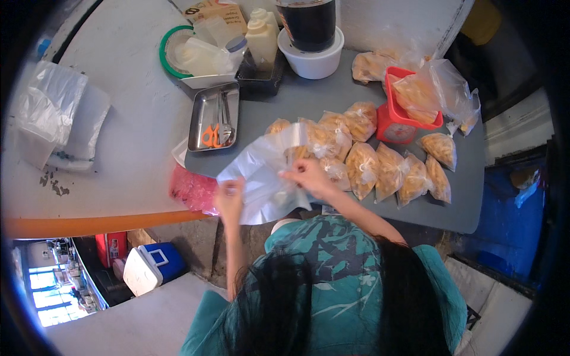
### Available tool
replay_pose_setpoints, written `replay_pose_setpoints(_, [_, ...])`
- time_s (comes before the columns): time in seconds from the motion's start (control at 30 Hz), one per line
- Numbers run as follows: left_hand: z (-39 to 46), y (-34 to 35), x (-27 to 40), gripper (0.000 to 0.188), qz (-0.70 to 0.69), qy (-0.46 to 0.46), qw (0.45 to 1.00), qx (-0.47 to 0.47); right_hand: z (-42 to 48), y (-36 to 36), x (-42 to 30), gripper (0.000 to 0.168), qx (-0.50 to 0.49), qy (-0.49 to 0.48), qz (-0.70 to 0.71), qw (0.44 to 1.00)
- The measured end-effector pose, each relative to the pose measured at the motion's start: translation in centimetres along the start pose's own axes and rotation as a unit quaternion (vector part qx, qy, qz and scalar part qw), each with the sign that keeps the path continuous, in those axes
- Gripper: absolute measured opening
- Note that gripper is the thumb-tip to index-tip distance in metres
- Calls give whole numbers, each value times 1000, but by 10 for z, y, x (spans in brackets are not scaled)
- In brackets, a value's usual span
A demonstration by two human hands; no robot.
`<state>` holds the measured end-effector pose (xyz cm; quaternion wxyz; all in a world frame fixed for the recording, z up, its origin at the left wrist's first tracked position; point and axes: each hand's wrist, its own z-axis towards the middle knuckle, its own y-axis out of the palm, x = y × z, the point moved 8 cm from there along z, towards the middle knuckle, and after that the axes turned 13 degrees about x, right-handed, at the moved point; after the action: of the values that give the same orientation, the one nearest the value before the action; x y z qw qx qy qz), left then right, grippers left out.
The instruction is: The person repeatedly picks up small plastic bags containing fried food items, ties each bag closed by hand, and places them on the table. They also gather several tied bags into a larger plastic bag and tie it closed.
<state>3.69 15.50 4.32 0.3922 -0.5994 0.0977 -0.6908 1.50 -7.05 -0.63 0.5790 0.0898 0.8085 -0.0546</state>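
A clear plastic bag (262, 178) stretches between my two hands above the front edge of the grey board. My left hand (230, 202) grips its left side, slightly blurred. Its upper right part is pinched between the fingers of my right hand (310, 177). No contents can be made out in the bag. Just beyond and to the right of my right hand lie several knotted clear bags (363, 167) filled with yellowish food pieces. Under the held bag's left side, a crumpled pink plastic bag (191, 189) lies at the table edge.
A red kitchen scale (396, 120) bears a filled bag (416, 95). A metal tray (207, 111) holds orange-handled scissors (213, 135) and tongs (225, 115). Behind are a white tub (311, 62), a dark bucket (307, 26) and bottles (262, 42). Flat plastic bags (58, 104) lie far left.
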Motion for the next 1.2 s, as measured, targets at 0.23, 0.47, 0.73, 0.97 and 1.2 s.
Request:
replay_pose_setpoints(0.23, [-76, 61, 8, 13, -447, -342, 796, -219, -7, 15, 6, 34, -100, 2, -105, 989])
replay_pose_setpoints(0.47, [-7, -9, -87, 10, -611, -401, 681, -46, 35, -97, 0, 20, 116, 54, 56, 990])
replay_pose_setpoints(0.73, [23, -57, 39, 7, -191, -58, 977, 71, -50, -47, -143, 86, -40, -342, -432, 834])
replay_pose_setpoints(0.97, [-11, -68, 101, 45, 161, 203, 962, -86, -21, 43, -108, 53, -278, -71, -131, 949])
replay_pose_setpoints(1.2, [-78, -60, -51, 67, -184, -272, 938, -108, 14, 75, -94, 21, -169, -375, -126, 903])
